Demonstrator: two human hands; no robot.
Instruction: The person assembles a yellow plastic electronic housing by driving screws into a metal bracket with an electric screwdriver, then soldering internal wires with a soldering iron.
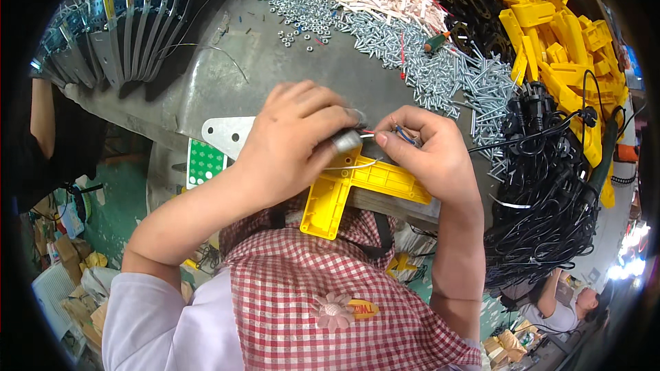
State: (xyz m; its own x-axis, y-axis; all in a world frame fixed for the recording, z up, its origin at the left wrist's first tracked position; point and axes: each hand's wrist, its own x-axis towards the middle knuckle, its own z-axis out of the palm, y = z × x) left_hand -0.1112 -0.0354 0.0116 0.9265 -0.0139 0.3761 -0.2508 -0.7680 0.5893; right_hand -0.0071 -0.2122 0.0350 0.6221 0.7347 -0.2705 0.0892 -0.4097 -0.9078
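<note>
Over the near edge of the table, my left hand [295,141] is closed, its thumb and fingertips pinched at thin red and white wires [368,135]. Grey coverings or a grey part show at those fingertips; which, I cannot make out. My right hand [430,151] pinches the wires from the other side, with blue strands showing between its fingers. Just below both hands lies a yellow plastic housing [323,209], angular with a ribbed arm reaching right. A white wire crosses its top. Partly behind my left forearm is a flat silver metal plate [221,128] with holes.
Loose nuts [295,7] and a heap of screws [426,62] cover the table's far side. Yellow plastic parts [550,41] and black power cords [543,185] pile up at right. Metal blades [117,34] stand far left. A co-worker [567,302] is at lower right.
</note>
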